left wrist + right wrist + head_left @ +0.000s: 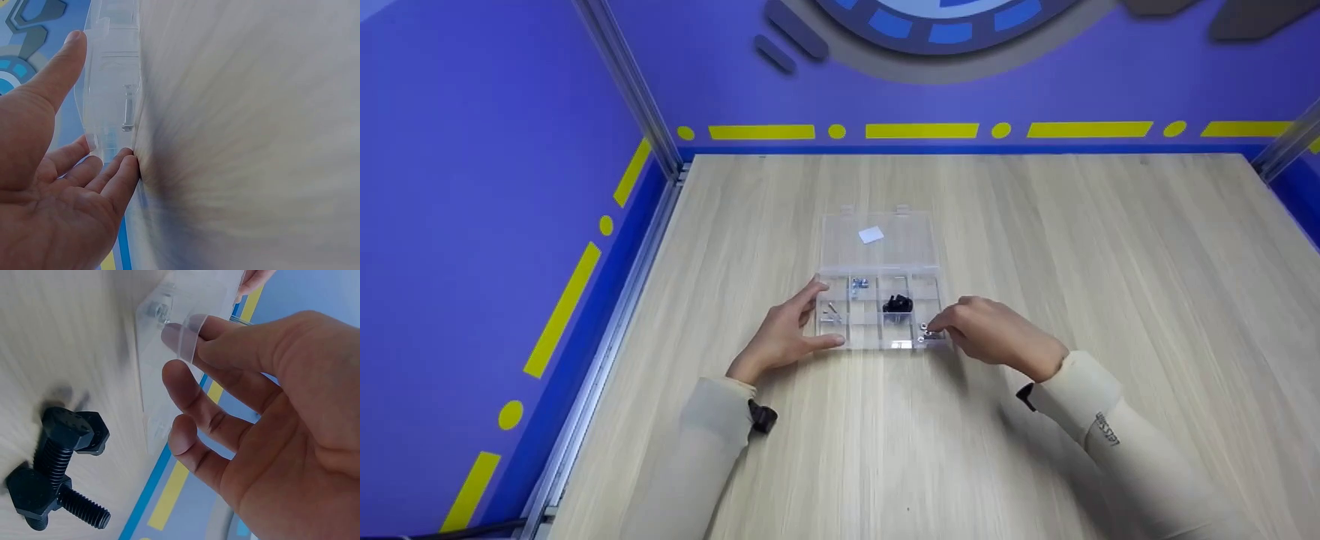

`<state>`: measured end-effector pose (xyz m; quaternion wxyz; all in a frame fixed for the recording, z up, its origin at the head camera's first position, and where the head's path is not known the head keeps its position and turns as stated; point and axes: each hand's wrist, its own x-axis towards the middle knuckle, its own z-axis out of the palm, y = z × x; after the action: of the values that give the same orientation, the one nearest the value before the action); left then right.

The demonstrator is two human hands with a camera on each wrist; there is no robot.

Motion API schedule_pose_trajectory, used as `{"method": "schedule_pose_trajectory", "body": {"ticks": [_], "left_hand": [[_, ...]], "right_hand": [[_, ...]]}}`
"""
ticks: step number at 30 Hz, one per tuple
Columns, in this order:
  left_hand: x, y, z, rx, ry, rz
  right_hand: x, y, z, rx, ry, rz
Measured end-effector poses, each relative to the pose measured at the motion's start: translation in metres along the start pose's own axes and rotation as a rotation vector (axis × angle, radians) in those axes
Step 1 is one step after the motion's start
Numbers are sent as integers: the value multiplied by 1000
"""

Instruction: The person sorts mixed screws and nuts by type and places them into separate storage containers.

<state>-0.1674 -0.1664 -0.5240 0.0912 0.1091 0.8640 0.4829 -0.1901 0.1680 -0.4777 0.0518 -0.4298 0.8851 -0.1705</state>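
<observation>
A clear plastic compartment box (pixel 864 308) lies on the table with its lid (pixel 840 244) folded back. My left hand (pixel 785 330) braces the box's left end, fingers along its side and thumb at the front edge. My right hand (pixel 997 334) reaches into the front right compartment, where small silver nuts (pixel 924 328) lie. In the right wrist view, its thumb and index finger (pixel 174 337) come together behind a clear wall; I cannot tell whether they pinch a nut. Silver screws (pixel 832 313), small bluish-silver parts (pixel 860 283) and a black clump (pixel 898 304) sit in other compartments.
Black hex bolts (pixel 53 464) appear large against the pale surface in the right wrist view. A white paper square (pixel 871 235) shows at the lid. Blue panels (pixel 502 225) and a metal rail (pixel 607 315) border the wooden tabletop (pixel 1080 247).
</observation>
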Motion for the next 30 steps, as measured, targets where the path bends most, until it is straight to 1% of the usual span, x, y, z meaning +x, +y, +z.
{"method": "schedule_pose_trajectory", "body": {"ticks": [8,12,13,15,17,18,20,22,24,27,30], "left_hand": [[0,1,1,6,-2,-4],[0,1,1,9,-1,-12],[0,1,1,10,0,-15],[0,1,1,7,0,-6],[0,1,0,10,0,-3],[-1,1,-1,10,2,-4],[-1,1,-1,15,5,-2],[-1,1,-1,20,6,-5],[0,1,-1,25,8,-5],[0,0,-1,20,4,2],[1,-1,-1,14,3,-8]], "right_hand": [[-2,2,2,-3,16,-5],[-2,3,0,13,4,-4],[-2,3,-2,25,-3,4],[-4,4,-8,79,-12,52],[-5,6,-17,117,6,95],[-5,7,-21,121,27,101],[-9,10,-29,114,61,117],[-12,15,-34,65,87,100],[-16,20,-36,25,93,93],[-26,27,-37,-2,82,140],[-35,34,-37,-29,71,206]]}}
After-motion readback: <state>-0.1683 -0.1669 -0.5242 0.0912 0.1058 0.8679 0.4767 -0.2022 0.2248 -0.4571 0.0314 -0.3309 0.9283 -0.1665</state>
